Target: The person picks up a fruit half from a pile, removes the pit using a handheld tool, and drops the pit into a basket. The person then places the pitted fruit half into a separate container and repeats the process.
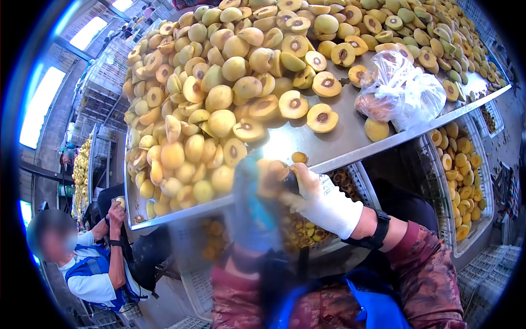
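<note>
Over the front edge of the metal table (350, 153), my two gloved hands meet. My left hand (255, 197), in a blue glove, is smeared by motion, so its fingers cannot be made out. A blurred yellowish fruit piece (269, 174) shows between the hands. My right hand (329, 204), in a white glove, has its fingers closed round something dark, too blurred to name. Just beyond the hands lies a small brown-yellow piece (299, 157). Halved yellow fruits with brown centres (322, 118) lie nearby, beside a large heap (219, 97).
A knotted clear plastic bag (405, 90) sits on the table at right. Below are crates, one of fruit halves (460, 186) at right and another with pieces (312, 234) under my hands. A seated person (104, 263) works at left, holding a fruit.
</note>
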### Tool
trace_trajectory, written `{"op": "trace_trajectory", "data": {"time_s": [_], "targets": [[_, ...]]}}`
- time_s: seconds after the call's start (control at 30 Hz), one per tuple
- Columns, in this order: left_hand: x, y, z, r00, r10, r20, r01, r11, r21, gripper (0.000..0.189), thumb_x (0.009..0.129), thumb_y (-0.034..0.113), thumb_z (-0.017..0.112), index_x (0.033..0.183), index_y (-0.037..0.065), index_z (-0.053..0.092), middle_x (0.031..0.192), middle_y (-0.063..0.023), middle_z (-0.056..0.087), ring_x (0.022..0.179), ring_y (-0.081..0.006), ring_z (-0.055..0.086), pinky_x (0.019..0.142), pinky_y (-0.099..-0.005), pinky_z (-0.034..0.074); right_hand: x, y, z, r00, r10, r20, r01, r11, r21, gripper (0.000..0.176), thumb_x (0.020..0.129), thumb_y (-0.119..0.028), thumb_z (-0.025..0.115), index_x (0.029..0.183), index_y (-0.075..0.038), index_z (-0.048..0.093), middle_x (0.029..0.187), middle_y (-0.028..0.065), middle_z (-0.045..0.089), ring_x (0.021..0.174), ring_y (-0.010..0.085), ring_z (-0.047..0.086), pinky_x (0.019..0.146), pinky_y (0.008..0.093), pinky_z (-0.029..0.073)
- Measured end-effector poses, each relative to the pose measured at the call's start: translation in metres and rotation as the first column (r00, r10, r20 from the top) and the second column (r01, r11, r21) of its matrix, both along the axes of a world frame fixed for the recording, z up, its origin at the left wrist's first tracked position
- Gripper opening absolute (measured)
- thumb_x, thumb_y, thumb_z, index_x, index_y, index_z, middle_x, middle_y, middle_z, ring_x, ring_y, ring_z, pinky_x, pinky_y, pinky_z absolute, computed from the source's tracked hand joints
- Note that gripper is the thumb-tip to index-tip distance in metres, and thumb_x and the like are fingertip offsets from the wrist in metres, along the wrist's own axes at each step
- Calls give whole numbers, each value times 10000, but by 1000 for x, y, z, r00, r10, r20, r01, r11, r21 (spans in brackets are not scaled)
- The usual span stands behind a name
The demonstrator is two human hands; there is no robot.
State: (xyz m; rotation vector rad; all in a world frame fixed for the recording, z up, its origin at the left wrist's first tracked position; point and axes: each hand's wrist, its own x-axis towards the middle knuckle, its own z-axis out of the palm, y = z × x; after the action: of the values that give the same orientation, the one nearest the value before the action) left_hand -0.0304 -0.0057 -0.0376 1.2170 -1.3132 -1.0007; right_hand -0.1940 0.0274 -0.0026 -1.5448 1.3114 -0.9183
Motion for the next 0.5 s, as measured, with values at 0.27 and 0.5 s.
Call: {"op": "trace_trajectory", "data": {"time_s": [0.27, 0.5], "targets": [[-18, 7, 28, 801, -10, -598, 126, 980, 152, 549, 1009, 445, 429, 1204, -48, 574, 1106, -143, 640, 1005, -259, 620, 960, -431, 505, 9, 8, -10, 976, 25, -216, -48, 993, -105, 411, 852, -153, 654, 1163, 3, 437, 898, 248, 614, 820, 454, 608, 671, 487, 489], [-23, 8, 31, 833, -173, -525, 211, 977, 12, 587, 1008, 476, 410, 1281, -32, 521, 1201, -162, 605, 1060, -289, 605, 985, -465, 484, 15, 10, -18, 996, -19, -92, 3, 986, -168, 219, 904, -200, 567, 983, -5, 505, 770, 224, 623, 751, 413, 628, 664, 471, 491]]}}
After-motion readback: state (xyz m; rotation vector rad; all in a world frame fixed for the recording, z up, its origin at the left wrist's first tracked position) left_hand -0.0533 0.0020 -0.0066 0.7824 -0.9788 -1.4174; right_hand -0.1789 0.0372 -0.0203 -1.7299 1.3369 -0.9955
